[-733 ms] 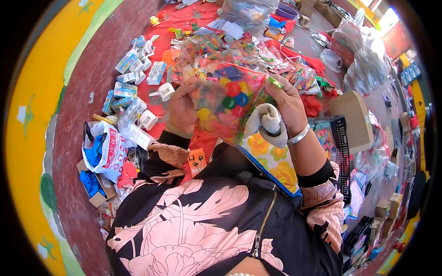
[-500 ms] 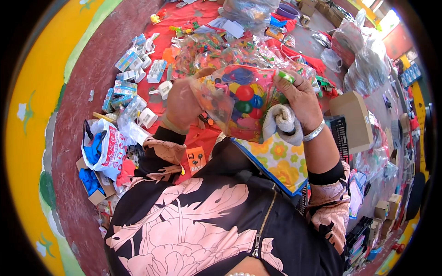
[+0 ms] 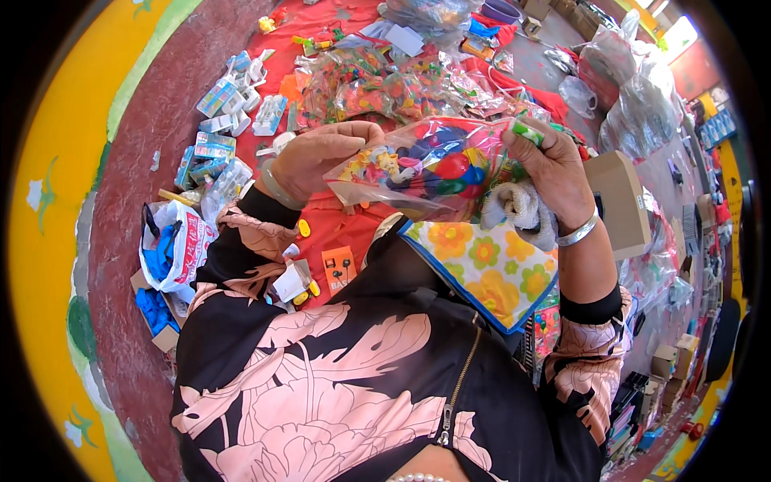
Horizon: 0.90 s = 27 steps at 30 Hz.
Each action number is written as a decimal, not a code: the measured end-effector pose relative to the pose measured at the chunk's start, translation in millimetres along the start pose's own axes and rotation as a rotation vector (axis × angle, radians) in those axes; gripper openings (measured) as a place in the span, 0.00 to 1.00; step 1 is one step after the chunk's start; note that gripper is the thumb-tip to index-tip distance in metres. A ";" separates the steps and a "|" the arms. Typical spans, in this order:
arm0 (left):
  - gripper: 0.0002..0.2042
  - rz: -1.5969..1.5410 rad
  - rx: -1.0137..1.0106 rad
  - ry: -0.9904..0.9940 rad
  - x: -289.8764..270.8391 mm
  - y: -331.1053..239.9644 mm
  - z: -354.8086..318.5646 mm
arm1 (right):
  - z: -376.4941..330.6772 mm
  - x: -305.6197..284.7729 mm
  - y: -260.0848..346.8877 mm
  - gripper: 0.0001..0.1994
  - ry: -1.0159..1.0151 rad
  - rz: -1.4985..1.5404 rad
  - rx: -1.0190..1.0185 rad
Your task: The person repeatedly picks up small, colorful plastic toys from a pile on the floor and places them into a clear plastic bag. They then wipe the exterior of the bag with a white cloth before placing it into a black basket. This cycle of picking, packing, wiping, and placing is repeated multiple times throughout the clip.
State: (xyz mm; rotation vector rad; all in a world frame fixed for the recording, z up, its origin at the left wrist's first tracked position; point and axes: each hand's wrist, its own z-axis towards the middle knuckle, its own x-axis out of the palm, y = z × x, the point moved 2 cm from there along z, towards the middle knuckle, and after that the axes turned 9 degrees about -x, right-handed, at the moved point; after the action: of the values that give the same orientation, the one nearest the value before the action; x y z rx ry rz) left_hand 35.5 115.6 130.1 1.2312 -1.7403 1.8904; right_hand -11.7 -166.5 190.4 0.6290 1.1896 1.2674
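Between my hands hangs a clear plastic bag of colourful balloons (image 3: 450, 165), tilted, with cartoon figures printed on its left part. My right hand (image 3: 554, 165) grips the bag's upper right corner, with a small green-and-white piece (image 3: 527, 133) at the thumb and fingertips. A bunched off-white knitted cloth (image 3: 522, 210) hangs below that hand, against the bag. At the bag's upper left end is my left hand (image 3: 321, 157), its fingers curled together at the edge; their exact contact is partly hidden. Beneath the bag lies a flower-patterned cloth with blue trim (image 3: 486, 269).
More bags of coloured items (image 3: 385, 88) are heaped ahead on a red sheet (image 3: 321, 217). Small white-and-blue packages (image 3: 217, 149) lie at left, above a white carrier bag (image 3: 181, 249). An open cardboard box (image 3: 617, 205) stands at right, near large clear plastic bags (image 3: 634, 96).
The balloon bag has moved slightly right and now tilts flatter. My left hand has shifted up and left, and a small white box shows near my left sleeve.
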 end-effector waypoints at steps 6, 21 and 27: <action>0.06 0.306 0.083 -0.143 1.8 -3.6 -4.6 | -6.2 -6.5 5.1 0.06 -0.075 0.041 0.003; 0.06 0.410 0.423 -0.599 -13.1 -40.3 9.0 | -24.2 0.7 1.3 0.09 -0.186 0.521 0.201; 0.16 -0.117 0.245 -0.263 0.3 13.3 24.1 | -41.1 -35.2 -28.4 0.25 -0.051 -0.311 -0.220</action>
State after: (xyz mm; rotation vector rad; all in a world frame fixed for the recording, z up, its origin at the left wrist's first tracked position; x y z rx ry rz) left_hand 35.2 90.4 119.1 1.7013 -1.5457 1.9914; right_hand -34.1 -216.4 163.1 0.2982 1.0419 1.0911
